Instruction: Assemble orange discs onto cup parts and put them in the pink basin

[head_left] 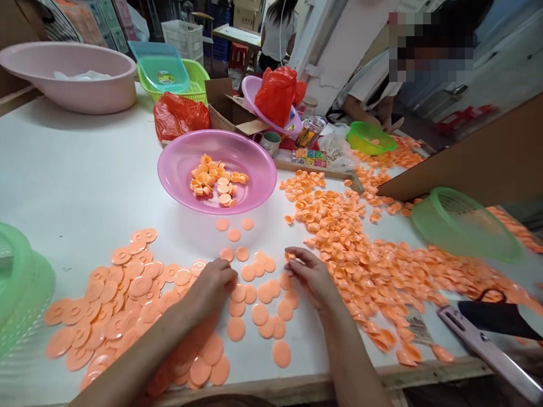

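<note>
Left hand (pixel 215 282): low over the white table (pixel 102 164), fingers curled inward among the discs; whether they pinch anything, I cannot tell, as the back of the hand hides the tips.
Right hand (pixel 313 280): thumb and fingertips pinching a small orange cup (pixel 289 256), just above the table at the right edge of the loose discs.
Loose discs (pixel 259 314): flat, round, orange, spread between the two hands, some overlapping, some apart; a few lie nearer the pink basin.
Disc pile (pixel 116 305): heaped to the left, partly behind the left forearm.
Cup pile (pixel 352 249): many small orange cups, strewn right of the right hand and on toward the far right.
Pink basin (pixel 178 183): beyond the hands, with a small cluster of orange pieces (pixel 207 175) inside.
Green baskets: one (pixel 29 288) at the left edge, another (pixel 462 226) at the right beside the cup pile.
Phone (pixel 487 350): at the near right edge, beside a dark strap (pixel 496 316).
Co-worker (pixel 373 85): at the far right, hands near a green bowl (pixel 369 138).
</note>
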`<state>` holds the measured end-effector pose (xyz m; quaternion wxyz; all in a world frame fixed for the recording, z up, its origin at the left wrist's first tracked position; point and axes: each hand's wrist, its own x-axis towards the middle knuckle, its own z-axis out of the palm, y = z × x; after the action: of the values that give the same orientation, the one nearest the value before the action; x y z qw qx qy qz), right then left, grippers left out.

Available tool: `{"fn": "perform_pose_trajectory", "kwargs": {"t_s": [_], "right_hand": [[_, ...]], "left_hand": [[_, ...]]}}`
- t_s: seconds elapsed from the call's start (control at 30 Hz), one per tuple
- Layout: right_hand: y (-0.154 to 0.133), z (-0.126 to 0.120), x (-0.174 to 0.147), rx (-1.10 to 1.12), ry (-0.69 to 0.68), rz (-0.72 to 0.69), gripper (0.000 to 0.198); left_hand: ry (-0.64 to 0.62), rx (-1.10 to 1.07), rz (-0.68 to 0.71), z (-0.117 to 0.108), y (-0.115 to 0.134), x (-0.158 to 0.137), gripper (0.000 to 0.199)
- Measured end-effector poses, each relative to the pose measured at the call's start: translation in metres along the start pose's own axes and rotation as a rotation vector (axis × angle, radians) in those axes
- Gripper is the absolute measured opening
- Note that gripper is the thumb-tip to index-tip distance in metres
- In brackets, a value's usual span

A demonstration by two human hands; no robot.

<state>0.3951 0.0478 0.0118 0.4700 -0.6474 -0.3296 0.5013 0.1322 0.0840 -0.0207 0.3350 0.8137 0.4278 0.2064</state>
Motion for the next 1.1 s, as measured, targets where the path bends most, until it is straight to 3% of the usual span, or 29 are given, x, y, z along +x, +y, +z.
{"fn": "perform_pose_trajectory", "kwargs": {"t_s": [0.07,0.2,0.4,0.63,0.83,1.0,1.1], "right_hand": [[0.003,0.017,-0.013,0.115,-0.034,0.027,0.035],[0.006,0.055,-0.023,0.03,-0.004,0.031,0.024],[0.009,0.096,-0.018,-0.111,-0.14,-0.084,0.021],[0.023,0.127,-0.012,-0.51,-0.162,-0.219,0.014],[0.022,0.137,-0.011,-0.531,-0.191,-0.23,0.013],[0.019,0.136,-0.009,-0.518,-0.227,-0.248,0.015],[0.02,0.135,-0.009,-0.503,-0.226,-0.238,0.014]], "left_hand": [[0.054,-0.059,-0.042,0.004,-0.002,-0.001,0.026],[0.142,-0.054,-0.103,-0.009,-0.017,-0.005,0.028],[0.04,0.249,-0.157,-0.022,-0.015,-0.015,0.013],[0.058,0.291,-0.116,-0.013,-0.014,-0.017,0.008],[0.002,0.206,-0.116,-0.024,-0.009,-0.015,0.023],[-0.088,-0.165,-0.418,-0.035,0.0,-0.003,0.016],[-0.076,-0.22,-0.53,-0.027,0.001,0.003,0.013]]}}
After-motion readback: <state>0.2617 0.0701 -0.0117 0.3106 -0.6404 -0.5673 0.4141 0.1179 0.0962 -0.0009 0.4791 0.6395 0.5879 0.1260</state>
